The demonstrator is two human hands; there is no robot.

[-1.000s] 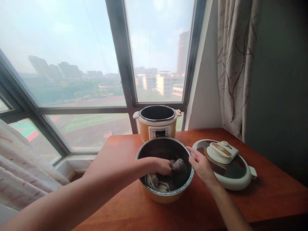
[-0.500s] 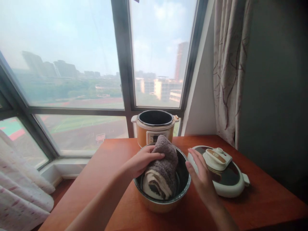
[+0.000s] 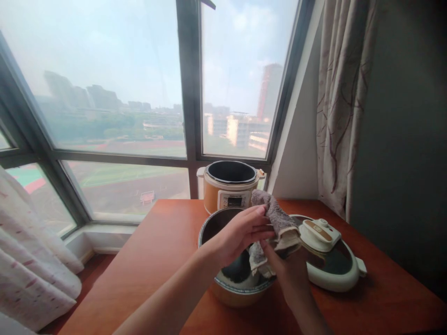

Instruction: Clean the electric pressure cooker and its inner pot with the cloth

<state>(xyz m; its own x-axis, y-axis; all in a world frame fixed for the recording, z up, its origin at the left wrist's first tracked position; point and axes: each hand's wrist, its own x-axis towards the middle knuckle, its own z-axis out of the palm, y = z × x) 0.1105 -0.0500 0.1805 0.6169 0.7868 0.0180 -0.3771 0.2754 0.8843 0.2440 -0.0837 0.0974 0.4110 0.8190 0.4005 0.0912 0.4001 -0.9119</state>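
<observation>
since half a second ago the grey towel [image 3: 275, 218] has come up out of the inner pot [image 3: 213, 225] and shifted right, now above the pot's right rim, and the right hand [image 3: 284, 267] has moved in to take it. left hand [image 3: 240, 232] has its grip closed around the towel's upper part, fingers curled over the fold, thumb side toward the camera. right hand comes up from below, its grip pinched on the towel's lower end, which hangs a lighter crumpled bit down into the pot. the pot sits on the orange-brown counter [image 3: 157, 251], a paler layer visible at its bottom. just right of it the white cooker lid [image 3: 331, 253] lies flat, handle up, the towel's edge overlapping its near side in view. behind the pot the orange electric pressure cooker [image 3: 228, 186] stands open by the window [image 3: 139, 93]. patterned curtain [image 3: 337, 102] hangs at right.
</observation>
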